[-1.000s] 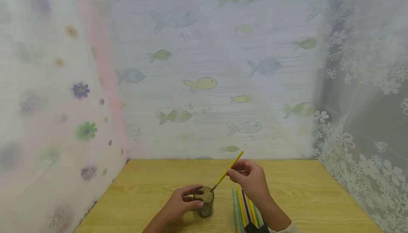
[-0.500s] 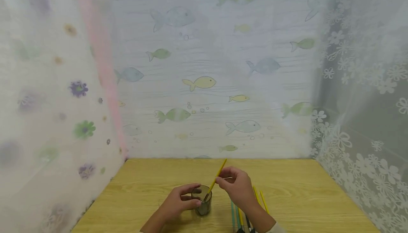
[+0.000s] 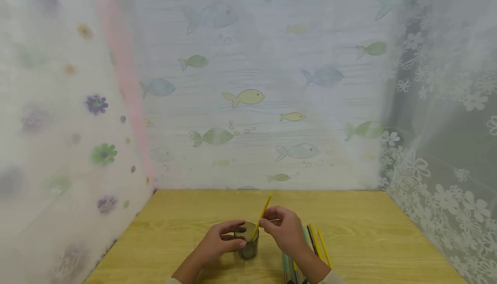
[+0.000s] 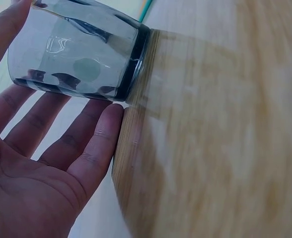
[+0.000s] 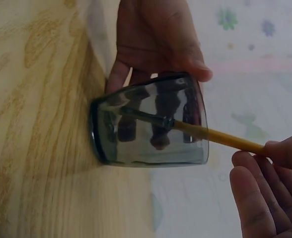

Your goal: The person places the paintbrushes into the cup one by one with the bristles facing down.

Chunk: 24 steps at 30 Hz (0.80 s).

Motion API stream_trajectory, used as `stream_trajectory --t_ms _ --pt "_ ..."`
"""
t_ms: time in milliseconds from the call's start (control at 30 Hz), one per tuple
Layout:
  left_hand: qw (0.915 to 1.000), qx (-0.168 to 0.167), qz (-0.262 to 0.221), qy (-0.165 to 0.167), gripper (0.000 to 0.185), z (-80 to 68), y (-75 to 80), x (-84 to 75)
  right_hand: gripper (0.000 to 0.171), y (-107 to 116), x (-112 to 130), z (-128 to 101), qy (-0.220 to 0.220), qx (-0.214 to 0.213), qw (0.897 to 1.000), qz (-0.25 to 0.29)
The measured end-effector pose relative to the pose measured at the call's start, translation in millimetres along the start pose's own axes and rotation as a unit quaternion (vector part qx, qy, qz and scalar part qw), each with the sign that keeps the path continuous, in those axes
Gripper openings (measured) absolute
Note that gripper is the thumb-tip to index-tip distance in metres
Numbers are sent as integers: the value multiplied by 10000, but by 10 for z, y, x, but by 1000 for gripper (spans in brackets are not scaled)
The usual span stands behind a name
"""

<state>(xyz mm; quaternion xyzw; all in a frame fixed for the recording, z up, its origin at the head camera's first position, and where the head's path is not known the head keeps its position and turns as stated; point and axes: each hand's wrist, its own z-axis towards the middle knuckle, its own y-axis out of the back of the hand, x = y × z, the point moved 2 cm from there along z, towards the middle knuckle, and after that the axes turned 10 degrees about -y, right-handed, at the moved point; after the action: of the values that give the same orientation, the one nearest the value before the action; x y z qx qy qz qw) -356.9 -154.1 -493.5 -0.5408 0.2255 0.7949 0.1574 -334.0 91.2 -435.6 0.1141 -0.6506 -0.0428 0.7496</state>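
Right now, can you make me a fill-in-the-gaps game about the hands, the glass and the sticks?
1. The left hand holds a smoky grey ___ on the wooden table.
2. The right hand pinches a ___-coloured paintbrush.
3. The brush's tip sits ___ the tumbler.
4. More brushes lie on the table beside the ___ hand.

Missing words: glass tumbler; yellow; inside; right

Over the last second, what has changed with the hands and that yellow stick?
The right hand has carried the yellow stick leftward and lowered it, so its tip, which was at the rim, now reaches down inside the glass. The stick also stands steeper than before. The left hand still holds the glass in the same spot on the table, and the other sticks lie beside it as before.
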Motion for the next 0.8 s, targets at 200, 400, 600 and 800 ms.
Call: stream_trajectory --t_ms 200,400,600,800 --pt "9999 -6 106 38 61 19 10 -3 33 -16 -22 14 -88 90 9998 154" --pt "9999 -11 14 121 60 8 13 -15 32 -14 -45 22 -73 94 9992 368" --pt "9999 34 -46 144 59 18 13 9 30 13 -67 27 -199 87 9988 444" --pt "9999 -24 22 113 58 9 18 33 33 46 -119 80 -462 230 9976 464"
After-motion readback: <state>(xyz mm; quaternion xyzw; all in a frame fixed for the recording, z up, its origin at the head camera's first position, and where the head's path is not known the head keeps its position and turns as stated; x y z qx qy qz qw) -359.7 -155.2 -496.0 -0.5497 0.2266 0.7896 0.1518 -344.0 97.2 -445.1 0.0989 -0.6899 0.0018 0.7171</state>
